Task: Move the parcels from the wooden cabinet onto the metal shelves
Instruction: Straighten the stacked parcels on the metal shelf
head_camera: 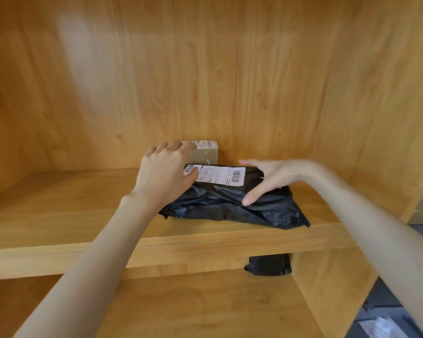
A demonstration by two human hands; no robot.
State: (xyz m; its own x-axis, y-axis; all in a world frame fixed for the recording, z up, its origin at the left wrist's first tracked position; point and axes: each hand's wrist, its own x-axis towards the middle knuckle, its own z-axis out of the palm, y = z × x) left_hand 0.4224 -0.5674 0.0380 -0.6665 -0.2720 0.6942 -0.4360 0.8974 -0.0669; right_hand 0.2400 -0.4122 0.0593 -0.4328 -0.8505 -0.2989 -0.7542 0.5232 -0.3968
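The left hand (165, 170) reached into the wooden cabinet (230, 69) with its fingers loosely curled over the near corner of a small cardboard box (206, 152), the thumb lying on the white shipping label (217, 175) of a black plastic mailer bag (230, 203). Whether those fingers actually gripped the box could not be told. The box stood at the back of the shelf board (59, 203), just behind the bag and touching it or nearly so. The bag lay crumpled near the front edge, one corner overhanging slightly. The right hand (270, 179) rested on the bag's right end, fingers spread, thumb pressing the plastic at the front while the other fingers reached over the top.

Below the shelf, a second black bag (269, 264) sat in the lower compartment. At least three parcels therefore remained in the cabinet; the metal shelves were not in view, so how many had been moved could not be judged.
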